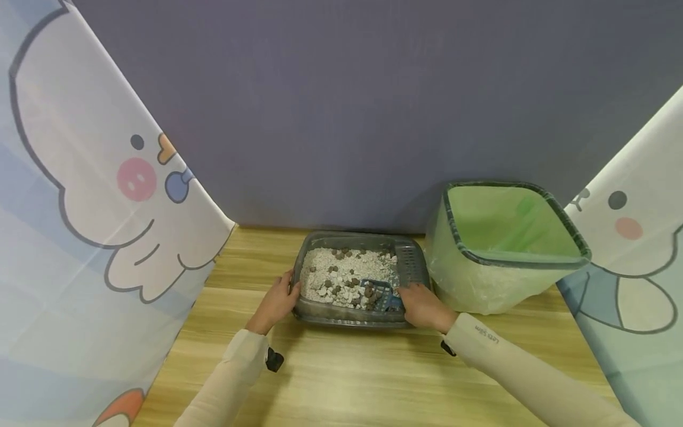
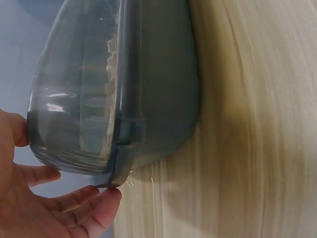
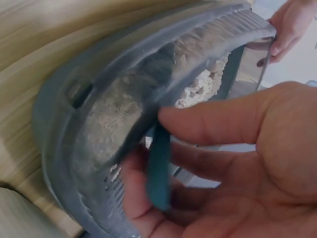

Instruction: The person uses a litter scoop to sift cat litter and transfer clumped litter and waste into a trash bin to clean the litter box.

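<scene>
A grey litter box [image 1: 349,322] with a clear raised rim sits on the wooden table, filled with pale litter [image 1: 326,265], white chunks and brown clumps. My left hand [image 1: 277,301] holds the box's left end, its fingers at the rim corner in the left wrist view. Over the box's front right part, my right hand [image 1: 425,305] pinches the handle of a blue-teal litter scoop [image 3: 158,171]. The scoop's slotted head lies low in the front of the box, with brown clumps and white pieces on it. Some of the handle is hidden by fingers.
To the right of the box stands a bin [image 1: 480,279] lined with a translucent green bag, its dark rim open at the top. A grey-purple wall [image 1: 320,118] rises behind the table [image 1: 331,373]. Cartoon-printed curtains [image 1: 64,237] hang on both sides.
</scene>
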